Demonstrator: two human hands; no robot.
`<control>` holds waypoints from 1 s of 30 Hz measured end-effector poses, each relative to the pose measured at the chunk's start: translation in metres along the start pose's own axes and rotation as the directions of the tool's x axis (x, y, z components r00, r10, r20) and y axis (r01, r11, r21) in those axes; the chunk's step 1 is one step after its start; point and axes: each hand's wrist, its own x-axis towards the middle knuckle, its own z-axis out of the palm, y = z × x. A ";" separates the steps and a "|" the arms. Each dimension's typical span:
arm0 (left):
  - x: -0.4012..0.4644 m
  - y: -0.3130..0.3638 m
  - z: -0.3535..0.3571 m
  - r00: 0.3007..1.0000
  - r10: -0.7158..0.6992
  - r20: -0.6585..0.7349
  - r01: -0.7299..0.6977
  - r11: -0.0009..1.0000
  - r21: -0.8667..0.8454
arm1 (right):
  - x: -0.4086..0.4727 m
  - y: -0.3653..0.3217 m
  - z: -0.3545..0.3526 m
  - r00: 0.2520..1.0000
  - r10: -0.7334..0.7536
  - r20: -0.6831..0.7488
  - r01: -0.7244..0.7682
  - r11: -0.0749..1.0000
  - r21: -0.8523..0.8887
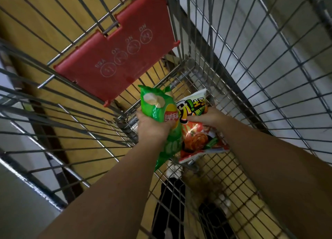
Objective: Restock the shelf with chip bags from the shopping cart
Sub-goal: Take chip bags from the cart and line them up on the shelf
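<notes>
Both my arms reach down into a wire shopping cart [239, 80]. My left hand [151, 126] grips a green chip bag [159, 109] around its middle, the bag standing roughly upright. My right hand [208, 117] grips a red and white chip bag [197, 138] from above, right beside the green one. The two bags touch each other above the cart's wire floor. No shelf is in view.
A red plastic child-seat flap [116, 57] hangs on the cart's far wire wall. Wire walls close in on the left and right. Through the cart floor I see yellow flooring, dark trouser legs [170, 202] and white shoes.
</notes>
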 end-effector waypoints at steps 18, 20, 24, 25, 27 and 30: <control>-0.029 0.010 -0.010 0.977 0.198 -0.078 -0.190 0.976 0.105 | -0.052 0.015 0.011 0.966 -0.219 -0.139 0.258 0.868 0.424; -0.041 0.013 -0.015 0.969 0.227 -0.102 -0.221 0.973 0.062 | -0.064 0.013 0.004 0.943 -0.269 -0.197 0.328 0.855 0.402; -0.075 0.017 -0.032 0.945 0.290 -0.151 -0.294 0.956 -0.009 | -0.102 0.005 -0.010 0.880 -0.397 -0.261 0.470 0.811 0.348; -0.085 0.017 -0.037 0.938 0.303 -0.168 -0.311 0.950 -0.019 | -0.114 0.002 -0.014 0.861 -0.427 -0.276 0.502 0.798 0.332; -0.108 0.017 -0.048 0.919 0.331 -0.214 -0.348 0.936 -0.047 | -0.140 -0.005 -0.021 0.816 -0.485 -0.315 0.569 0.771 0.288; -0.150 0.022 -0.066 0.882 0.374 -0.286 -0.419 0.901 -0.111 | -0.185 -0.017 -0.033 0.736 -0.566 -0.372 0.664 0.709 0.237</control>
